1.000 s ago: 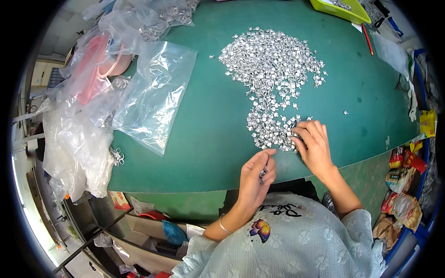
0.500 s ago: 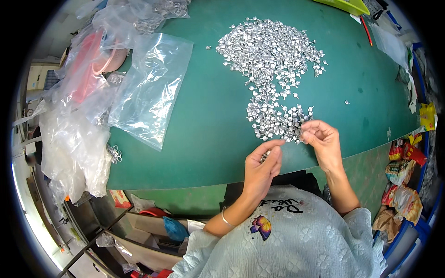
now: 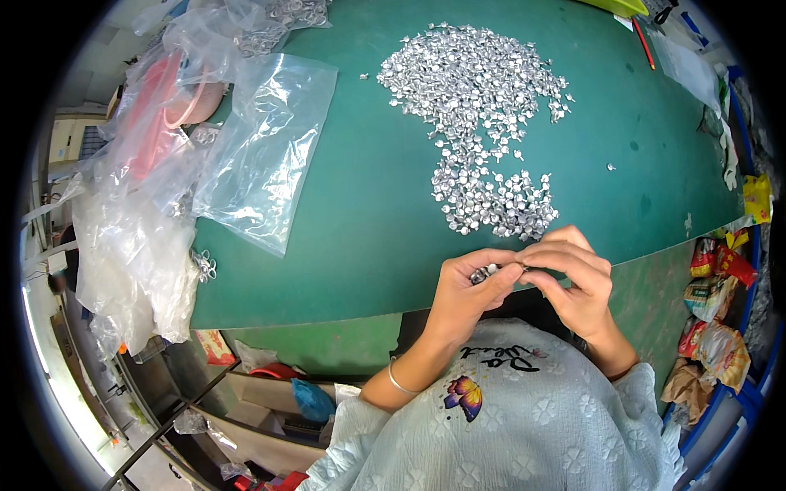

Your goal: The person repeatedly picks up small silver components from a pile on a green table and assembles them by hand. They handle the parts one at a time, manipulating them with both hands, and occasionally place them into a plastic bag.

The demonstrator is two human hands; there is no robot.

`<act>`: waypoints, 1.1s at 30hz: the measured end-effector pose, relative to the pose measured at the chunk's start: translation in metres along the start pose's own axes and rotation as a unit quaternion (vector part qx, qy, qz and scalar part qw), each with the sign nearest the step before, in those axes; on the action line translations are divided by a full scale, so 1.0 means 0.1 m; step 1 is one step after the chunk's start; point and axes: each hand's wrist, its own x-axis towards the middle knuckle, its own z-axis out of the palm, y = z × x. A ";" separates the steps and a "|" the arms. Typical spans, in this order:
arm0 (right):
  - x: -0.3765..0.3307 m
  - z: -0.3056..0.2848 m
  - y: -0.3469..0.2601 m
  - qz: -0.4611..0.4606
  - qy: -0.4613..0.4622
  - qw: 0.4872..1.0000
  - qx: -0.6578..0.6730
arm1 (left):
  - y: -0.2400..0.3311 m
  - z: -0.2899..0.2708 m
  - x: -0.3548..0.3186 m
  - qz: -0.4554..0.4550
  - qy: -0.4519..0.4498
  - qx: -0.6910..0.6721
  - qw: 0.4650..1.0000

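Note:
My left hand (image 3: 468,296) is closed around several small silvery metal pieces (image 3: 483,275), which show between its thumb and curled fingers. Its fingertips meet those of my right hand (image 3: 580,277) just off the table's near edge. The right thumb and fingers are pinched together at that spot; whatever sits between them is too small to make out. Just beyond both hands lies a small heap of the same metal pieces (image 3: 495,200), each with a rounded head and short stem. It runs back into a larger pile (image 3: 475,82) of them.
The green table (image 3: 368,188) carries a clear plastic bag (image 3: 266,155) on the left, beside crumpled bags (image 3: 135,254) and a pink basket (image 3: 196,105). Metal rings (image 3: 205,266) lie near the left edge. A red pencil (image 3: 643,42) and a yellow-green tray (image 3: 618,6) are far right.
My right hand has come back from the small heap toward me and now meets my left hand. The left hand has turned slightly, showing more of the pieces in it.

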 end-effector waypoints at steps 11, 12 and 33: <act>-0.08 -0.09 -0.09 -0.026 0.035 0.998 -0.040 | 0.04 0.13 -0.09 -0.069 -0.070 -0.157 0.983; -0.09 -0.09 -0.10 -0.035 0.047 0.997 -0.048 | 0.05 0.14 -0.10 -0.071 -0.073 -0.158 0.982; -0.22 -0.05 -0.08 0.113 0.026 0.980 0.160 | 0.05 0.23 -0.20 0.052 0.034 0.038 0.997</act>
